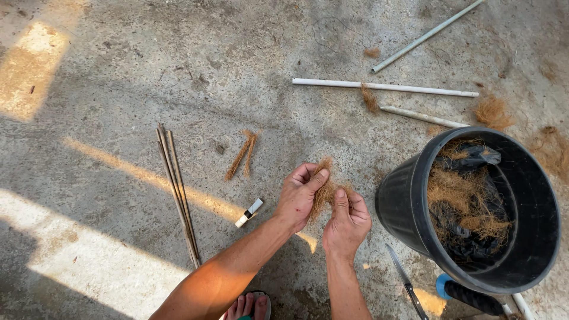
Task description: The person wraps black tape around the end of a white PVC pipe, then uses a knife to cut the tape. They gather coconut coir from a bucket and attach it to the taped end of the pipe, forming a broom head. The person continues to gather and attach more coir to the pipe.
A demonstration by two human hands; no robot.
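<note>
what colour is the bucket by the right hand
Black bucket, holding brown fibre; seen in the head view.

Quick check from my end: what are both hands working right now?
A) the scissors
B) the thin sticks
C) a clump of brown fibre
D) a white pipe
C: the left hand and right hand both grip the clump of brown fibre; the thin sticks lie untouched on the floor.

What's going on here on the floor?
A person's left hand and right hand together hold a clump of brown fibre over a concrete floor. A black bucket with more fibre lies tipped to the right; thin sticks and white pipes lie around.
</note>
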